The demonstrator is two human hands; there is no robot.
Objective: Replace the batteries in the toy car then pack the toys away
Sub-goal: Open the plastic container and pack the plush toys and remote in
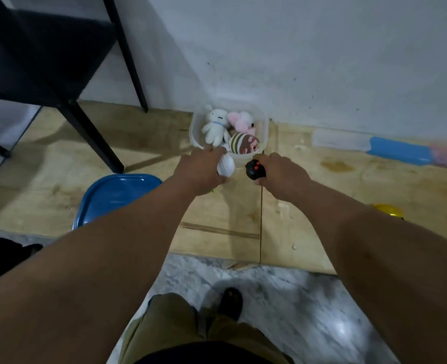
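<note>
- Now my left hand (pixel 201 170) curls around a white ribbed toy (pixel 225 166), which I hold just in front of the near rim of the clear plastic tub (pixel 263 127); it may be the toy car, though the blur keeps me from being sure.
- My right hand (pixel 282 170) grips a black rounded toy with orange spots (pixel 255 169), level with the white one and just to its right, also close to the tub's near edge.
- Inside the tub lie a white bunny plush (pixel 214 126), a pink-and-white plush (pixel 240 119) and a plush with a striped cap (pixel 243 143).
- The tub stands on a wooden floor board (pixel 217 227) against the pale wall (pixel 296 48).
- A blue lid (pixel 117 195) lies on the board to my left, partly hidden by my forearm.
- A black chair (pixel 46 56) stands further left.
- A blue-and-clear flat object (pixel 374 147) lies along the wall on the right.
- Something yellow (pixel 388 211) shows past my right forearm.
</note>
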